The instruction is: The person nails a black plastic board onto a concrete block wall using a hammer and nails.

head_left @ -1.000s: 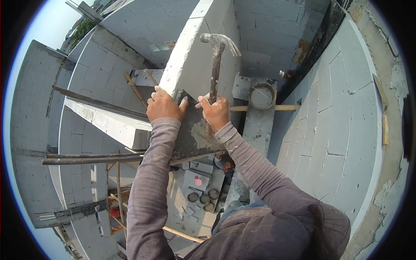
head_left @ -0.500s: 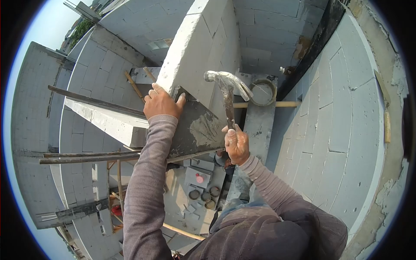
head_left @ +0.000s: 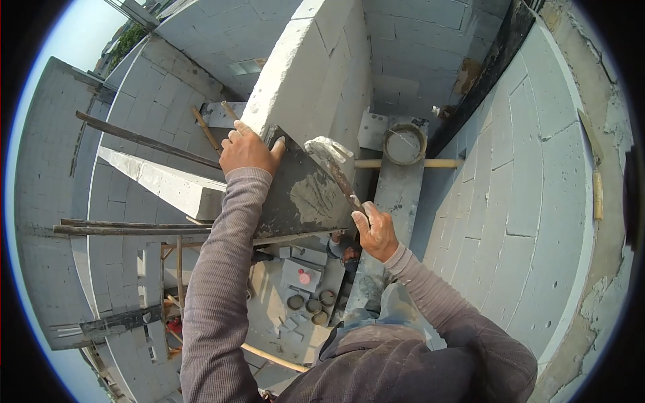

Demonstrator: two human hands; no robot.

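Note:
My right hand (head_left: pixel 379 232) is closed round the handle of a claw hammer (head_left: pixel 327 151). The hammer is tilted to the left, its pale, mortar-crusted head close over the upper right edge of a dark board (head_left: pixel 302 191) smeared with grey mortar. At the board's top left, my left hand (head_left: pixel 250 149) grips its corner, thumb on the near face and fingers over the far side. Right behind that hand rises a white block wall (head_left: pixel 316 74) with a rough, chipped top edge.
A round bucket (head_left: pixel 405 144) stands on a plank (head_left: pixel 396 191) beyond my right hand, a bamboo pole (head_left: pixel 440 163) beside it. Rebar (head_left: pixel 148 139) sticks out to the left over a pale beam (head_left: pixel 168 183). Far below, a person (head_left: pixel 349 252) is beside several buckets (head_left: pixel 313 306).
The hammer has swung left and down from upright, bringing its head over the board's edge. My right hand has moved slightly right and down; my left hand keeps its hold.

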